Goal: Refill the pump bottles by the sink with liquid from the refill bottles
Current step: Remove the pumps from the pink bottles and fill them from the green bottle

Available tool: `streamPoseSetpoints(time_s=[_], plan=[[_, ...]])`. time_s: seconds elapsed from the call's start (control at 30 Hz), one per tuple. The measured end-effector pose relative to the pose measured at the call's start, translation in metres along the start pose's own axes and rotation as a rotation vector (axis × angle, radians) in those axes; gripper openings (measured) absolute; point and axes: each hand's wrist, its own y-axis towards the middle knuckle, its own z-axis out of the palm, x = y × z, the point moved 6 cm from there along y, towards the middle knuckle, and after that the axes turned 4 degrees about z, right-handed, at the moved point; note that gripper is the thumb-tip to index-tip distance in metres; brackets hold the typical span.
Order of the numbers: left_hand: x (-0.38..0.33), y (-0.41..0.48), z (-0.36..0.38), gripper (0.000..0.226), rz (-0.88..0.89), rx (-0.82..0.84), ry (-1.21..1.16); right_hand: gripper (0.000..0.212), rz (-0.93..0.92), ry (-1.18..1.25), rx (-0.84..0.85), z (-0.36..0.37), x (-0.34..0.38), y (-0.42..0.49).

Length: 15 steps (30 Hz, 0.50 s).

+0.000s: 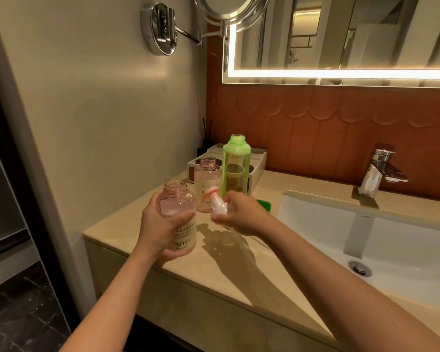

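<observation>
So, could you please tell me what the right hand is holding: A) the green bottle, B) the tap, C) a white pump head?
C: the right hand grips the white pump head, while the left hand holds the open pink YAPING bottle.

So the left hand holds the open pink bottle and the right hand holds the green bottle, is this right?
No. In the head view the left hand does hold the open pink bottle, but the right hand holds a white pump head; the green bottle stands on the counter.
</observation>
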Motion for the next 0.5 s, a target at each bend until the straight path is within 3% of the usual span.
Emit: streamPoseSetpoints(time_s=[0.17, 0.3, 0.5], plan=[[0.002, 0.007, -0.005, 0.056, -0.004, -0.011, 0.051, 0.044, -0.033, -0.241, -0.04, 0.025, 0.011, 0.013], [0.001, 0.008, -0.005, 0.081, -0.015, -0.01, 0.073, 0.041, -0.018, -0.319, -0.054, 0.035, 0.006, 0.025], [0.0, 0.009, -0.005, 0.091, -0.001, -0.004, 0.054, 0.04, -0.063, -0.531, -0.251, 0.041, 0.004, 0.038]])
